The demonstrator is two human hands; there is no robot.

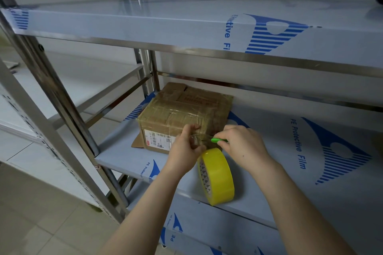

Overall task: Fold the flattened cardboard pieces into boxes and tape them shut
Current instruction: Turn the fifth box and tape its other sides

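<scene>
Two hands work at the near right corner of a cardboard box (182, 114), which sits towards the back left of a steel shelf (116, 151) covered in blue-printed protective film. The box is closed and wrapped in glossy clear tape. It has a white label (157, 139) on its front face, and a loose flap (138, 143) pokes out at its lower left. The left hand (184, 149) has its fingers curled, and thumb and forefinger pinch a strip of clear tape (202, 137) that runs from the box corner. The right hand (242, 145) is just beside it, fingers closed round a small green tool (217, 141). Only the tool's green end shows, and it touches the strip. A yellow tape roll (217, 176) stands on edge below and between the two hands, near the shelf's front edge. Whether it rests on the shelf or hangs from the strip cannot be told. An upper shelf (145, 18) with the same film runs overhead.
</scene>
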